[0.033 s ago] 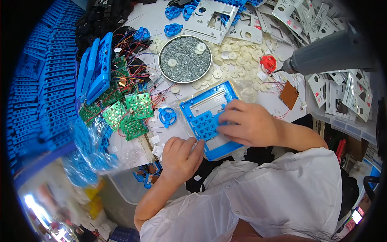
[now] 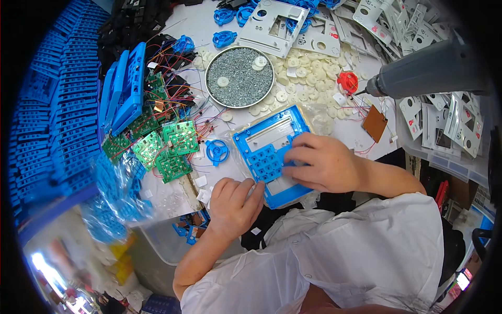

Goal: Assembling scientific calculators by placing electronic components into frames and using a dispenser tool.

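Note:
A blue plastic casing lies tilted in front of me, with a see-through plastic bag partly under it. Inside it sits a blue keypad of square keys, below a slotted opening. My right hand reaches over the casing's right side. Its bent fingers close on the keypad's right edge, and the fingertips are partly hidden. My left hand is curled at the casing's lower left edge, thumb and forefinger against it. Left of the casing lies a blue ring-shaped part.
A round tray of screws stands beyond the casing, amid white plastic discs. Green circuit boards with wires and stacked blue casings fill the left. A grey electric screwdriver juts in from the right, near white panels.
My right hand's fingers have shifted slightly over the keypad's right edge. The left hand and the casing look the same.

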Tool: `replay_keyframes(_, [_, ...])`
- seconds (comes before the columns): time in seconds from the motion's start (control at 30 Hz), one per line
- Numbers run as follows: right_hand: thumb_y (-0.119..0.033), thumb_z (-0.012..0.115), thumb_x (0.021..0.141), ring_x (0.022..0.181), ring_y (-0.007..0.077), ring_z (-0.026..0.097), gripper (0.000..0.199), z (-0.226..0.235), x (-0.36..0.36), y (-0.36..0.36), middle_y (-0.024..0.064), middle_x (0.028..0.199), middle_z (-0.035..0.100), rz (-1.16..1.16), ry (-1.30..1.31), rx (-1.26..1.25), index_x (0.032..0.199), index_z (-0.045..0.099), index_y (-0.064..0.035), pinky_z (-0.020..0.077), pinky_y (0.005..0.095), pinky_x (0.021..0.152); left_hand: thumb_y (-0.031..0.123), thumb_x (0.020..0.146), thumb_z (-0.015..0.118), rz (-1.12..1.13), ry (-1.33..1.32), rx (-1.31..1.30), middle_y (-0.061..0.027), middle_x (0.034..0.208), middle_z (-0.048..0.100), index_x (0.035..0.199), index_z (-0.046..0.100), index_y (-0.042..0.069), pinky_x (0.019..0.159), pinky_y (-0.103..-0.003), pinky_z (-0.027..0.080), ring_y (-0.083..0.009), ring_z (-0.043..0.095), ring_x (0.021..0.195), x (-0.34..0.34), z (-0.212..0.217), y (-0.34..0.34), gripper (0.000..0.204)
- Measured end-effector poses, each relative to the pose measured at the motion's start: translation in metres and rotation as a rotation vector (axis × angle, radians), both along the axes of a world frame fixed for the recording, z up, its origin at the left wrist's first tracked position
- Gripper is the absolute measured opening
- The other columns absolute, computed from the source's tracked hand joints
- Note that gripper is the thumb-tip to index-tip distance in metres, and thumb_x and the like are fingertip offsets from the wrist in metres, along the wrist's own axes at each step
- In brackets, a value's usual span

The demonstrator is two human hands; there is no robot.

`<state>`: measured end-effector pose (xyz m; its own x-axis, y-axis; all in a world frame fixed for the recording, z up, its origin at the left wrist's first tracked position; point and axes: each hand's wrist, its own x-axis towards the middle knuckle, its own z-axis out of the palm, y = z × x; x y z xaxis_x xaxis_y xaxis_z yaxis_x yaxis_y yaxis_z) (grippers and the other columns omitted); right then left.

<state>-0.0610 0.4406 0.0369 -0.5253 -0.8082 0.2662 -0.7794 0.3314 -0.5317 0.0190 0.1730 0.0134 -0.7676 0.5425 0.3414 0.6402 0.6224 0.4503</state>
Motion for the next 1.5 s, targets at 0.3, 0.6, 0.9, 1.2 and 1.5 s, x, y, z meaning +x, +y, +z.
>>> replay_keyframes(0.3, [-0.013,0.082,0.07,0.103,0.0314,0.061,0.034,-0.012,0.011,0.007,0.0074,0.11,0.066,0.023,0.002,-0.029,0.102,0.074,-0.0079,0.0552,0.0414,0.084,0.007,0.067,0.08,-0.02,0.012,-0.023,-0.0087,0.1,0.064,0.113,0.072,0.005,0.073,-0.042,0.046,-0.0275,0.058,0.078,-0.001,-0.002,-0.002,0.046])
replay_keyframes(0.6, [-0.009,0.08,0.072,0.103,0.0317,0.058,0.027,-0.007,0.01,0.019,0.0067,0.109,0.067,-0.045,-0.04,-0.136,0.099,0.075,-0.0078,0.0533,0.04,0.083,0.004,0.077,0.076,0.411,0.048,-0.105,-0.0114,0.102,0.068,0.105,0.071,0.006,0.077,-0.045,0.047,-0.033,0.062,0.086,0.002,0.019,-0.051,0.029])
replay_keyframes(0.9, [-0.003,0.08,0.071,0.094,0.032,0.061,0.026,0.012,-0.005,0.006,0.0083,0.102,0.07,-0.014,-0.089,-0.21,0.097,0.075,-0.0051,0.0539,0.0391,0.077,0.022,0.08,0.083,0.93,-0.31,-0.113,-0.0128,0.073,0.069,0.079,0.068,-0.001,0.064,-0.04,0.05,-0.0292,0.065,0.066,-0.016,0.012,-0.137,0.028])
replay_keyframes(1.2, [-0.001,0.079,0.077,0.091,0.0288,0.065,0.023,0.018,-0.004,-0.01,0.0106,0.101,0.071,0.067,-0.267,-0.321,0.099,0.074,-0.0027,0.0544,0.0389,0.077,-0.005,0.082,0.071,0.777,0.659,0.056,-0.0129,0.1,0.069,0.094,0.066,0.001,0.079,-0.039,0.052,-0.029,0.064,0.091,-0.014,0.065,-0.11,0.014])
replay_keyframes(1.5, [-0.022,0.06,0.105,0.106,0.0162,0.065,0.045,0.022,0.005,-0.111,0.0079,0.123,0.065,0.097,-2.001,-0.713,0.143,0.05,-0.0009,0.0541,0.0334,0.097,0.0,0.08,0.073,0.16,0.41,-0.077,-0.0144,0.108,0.068,0.104,0.066,0.006,0.09,-0.05,0.049,-0.0307,0.064,0.095,0.008,0.08,-0.045,0.025])
